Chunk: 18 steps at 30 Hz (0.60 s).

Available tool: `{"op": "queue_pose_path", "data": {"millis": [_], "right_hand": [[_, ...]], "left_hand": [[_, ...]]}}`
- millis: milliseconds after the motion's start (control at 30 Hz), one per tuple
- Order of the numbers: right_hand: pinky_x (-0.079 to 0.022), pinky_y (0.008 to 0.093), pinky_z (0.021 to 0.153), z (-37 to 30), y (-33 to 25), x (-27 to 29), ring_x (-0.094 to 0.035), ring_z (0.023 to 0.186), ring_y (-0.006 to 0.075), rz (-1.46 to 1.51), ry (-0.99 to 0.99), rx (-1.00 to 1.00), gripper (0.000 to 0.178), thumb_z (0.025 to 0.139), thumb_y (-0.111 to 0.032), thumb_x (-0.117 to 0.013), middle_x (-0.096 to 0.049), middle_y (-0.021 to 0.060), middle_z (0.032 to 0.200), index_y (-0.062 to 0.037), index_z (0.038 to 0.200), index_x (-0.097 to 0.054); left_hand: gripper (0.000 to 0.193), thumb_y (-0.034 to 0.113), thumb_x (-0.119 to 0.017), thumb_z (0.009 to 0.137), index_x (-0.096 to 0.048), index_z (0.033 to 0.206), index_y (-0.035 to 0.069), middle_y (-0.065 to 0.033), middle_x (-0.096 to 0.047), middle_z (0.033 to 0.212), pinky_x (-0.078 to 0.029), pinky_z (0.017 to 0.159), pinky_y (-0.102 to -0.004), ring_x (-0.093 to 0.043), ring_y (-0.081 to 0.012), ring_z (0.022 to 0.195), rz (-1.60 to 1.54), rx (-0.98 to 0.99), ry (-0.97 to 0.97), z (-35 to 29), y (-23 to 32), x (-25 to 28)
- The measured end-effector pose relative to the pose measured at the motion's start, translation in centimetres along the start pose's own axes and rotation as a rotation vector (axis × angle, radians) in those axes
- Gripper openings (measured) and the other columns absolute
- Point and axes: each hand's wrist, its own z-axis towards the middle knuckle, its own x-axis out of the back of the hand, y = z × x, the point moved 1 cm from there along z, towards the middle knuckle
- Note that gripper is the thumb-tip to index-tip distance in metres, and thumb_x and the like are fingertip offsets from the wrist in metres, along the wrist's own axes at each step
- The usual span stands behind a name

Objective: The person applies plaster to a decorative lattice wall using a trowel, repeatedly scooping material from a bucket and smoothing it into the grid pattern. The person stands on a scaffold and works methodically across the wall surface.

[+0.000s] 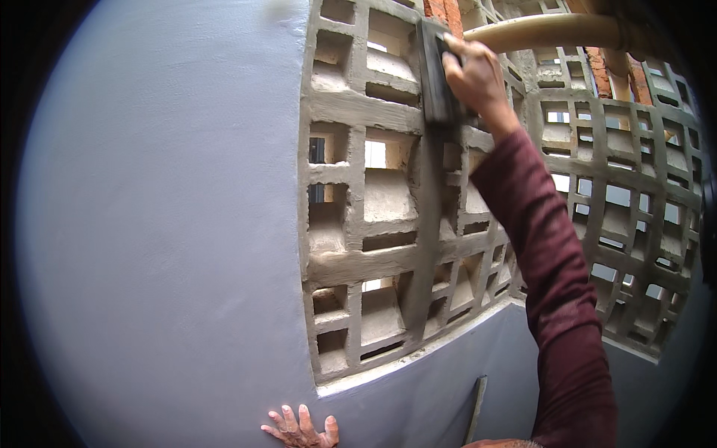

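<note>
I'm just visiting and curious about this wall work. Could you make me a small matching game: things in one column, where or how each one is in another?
Things:
1. right hand
2. left hand
3. float
4. sleeve

Descriptions:
A. dark red
B. spread flat on the smooth grey wall
C. pressed against the concrete lattice
D. raised high, gripping a tool

Pairs: 1-D, 2-B, 3-C, 4-A

A dark grey float (435, 71), maroon sleeve (553, 261), grey lattice blocks (373, 209), pale grey-lilac wall (164, 224).
</note>
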Motion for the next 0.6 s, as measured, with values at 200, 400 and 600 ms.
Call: {"op": "queue_pose_path", "data": {"millis": [200,400,600], "right_hand": [[-0.049,0.0401,0.083,-2.7,-1.4,-0.3,-0.062,0.091,0.0354,0.124,-0.035,-0.036,0.040,0.079,-0.020,-0.054,-0.064,0.0229,0.094,-0.0062,0.115,-0.064],[-0.047,0.0377,0.089,1.1,1.2,-0.2,-0.061,0.098,0.0351,-0.024,-0.058,-0.042,0.039,0.081,-0.021,-0.055,-0.063,0.0241,0.104,-0.0057,0.116,-0.063],[-0.046,0.0370,0.085,-4.0,-2.3,0.3,-0.061,0.089,0.0325,0.110,-0.123,-0.098,0.040,0.081,-0.018,-0.056,-0.064,0.0217,0.092,-0.0054,0.117,-0.063]], "left_hand": [[0.066,0.044,-0.064,0.079,-0.045,0.132,0.008,-0.0205,-0.032,0.144,-0.005,0.105,-0.0686,-0.017,-0.0445,0.138,0.036,0.028,-0.033,-0.4,-0.3,0.6],[0.067,0.044,-0.065,0.078,-0.046,0.131,0.008,-0.0209,-0.032,0.143,-0.008,0.104,-0.0690,-0.017,-0.0450,0.137,-0.005,-0.010,-0.019,0.4,0.3,0.3],[0.067,0.044,-0.065,0.077,-0.046,0.131,0.008,-0.0207,-0.032,0.143,-0.009,0.104,-0.0698,-0.017,-0.0455,0.137,0.057,0.029,-0.043,-0.3,-0.2,1.0]]}}
